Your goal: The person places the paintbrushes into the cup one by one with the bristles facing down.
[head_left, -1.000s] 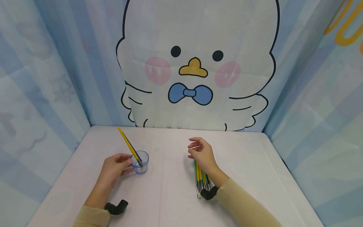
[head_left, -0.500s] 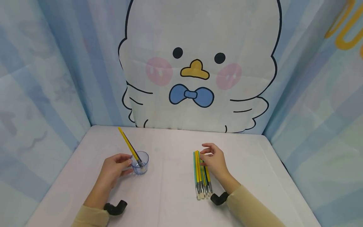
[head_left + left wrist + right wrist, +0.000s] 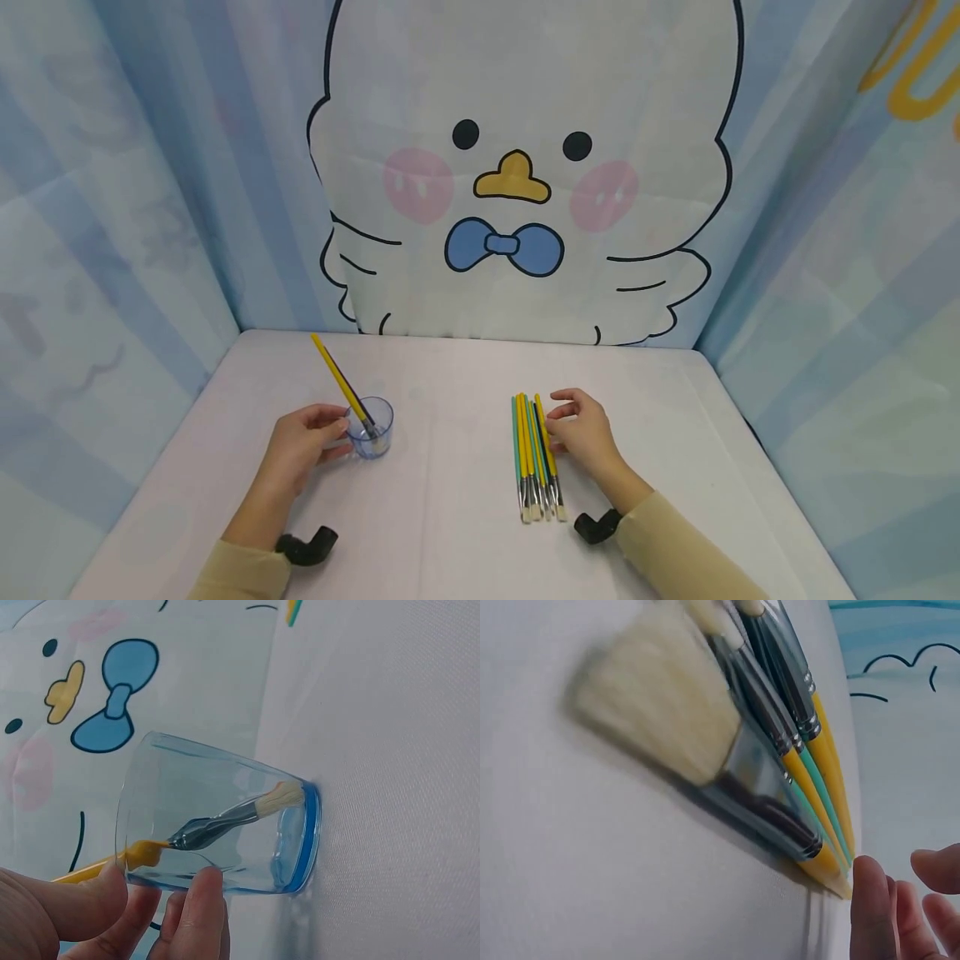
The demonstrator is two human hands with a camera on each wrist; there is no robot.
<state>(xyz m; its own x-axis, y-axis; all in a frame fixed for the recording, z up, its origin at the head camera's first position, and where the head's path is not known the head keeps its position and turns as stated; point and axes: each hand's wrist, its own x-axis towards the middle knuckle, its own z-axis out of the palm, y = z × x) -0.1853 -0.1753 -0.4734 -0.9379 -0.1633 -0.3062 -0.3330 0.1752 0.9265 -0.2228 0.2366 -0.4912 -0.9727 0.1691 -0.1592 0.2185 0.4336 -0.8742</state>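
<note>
In the head view my left hand (image 3: 300,442) holds a clear, blue-tinted plastic cup (image 3: 378,448) upright on the table. A yellow paintbrush (image 3: 339,379) and a dark-handled one lean in it, bristles down. The left wrist view shows my thumb at the rim of the cup (image 3: 202,772) and fingers along its side. My right hand (image 3: 588,432) is at the right edge of a row of several paintbrushes (image 3: 528,442) with yellow, green and dark handles. In the right wrist view its thumb and fingers stand apart, beside the flat brush (image 3: 660,697); whether they touch a handle I cannot tell.
Both hands work over a white-covered table (image 3: 442,500). Behind it hangs a curtain (image 3: 517,300) with a cartoon bird, and further blue-striped curtains (image 3: 97,250) flank the sides. Black wrist pieces (image 3: 307,547) sit near both sleeves.
My right hand has moved from above the paintbrush handles to the right side of the row, uncovering the brushes. My left hand and the cup stay in place.
</note>
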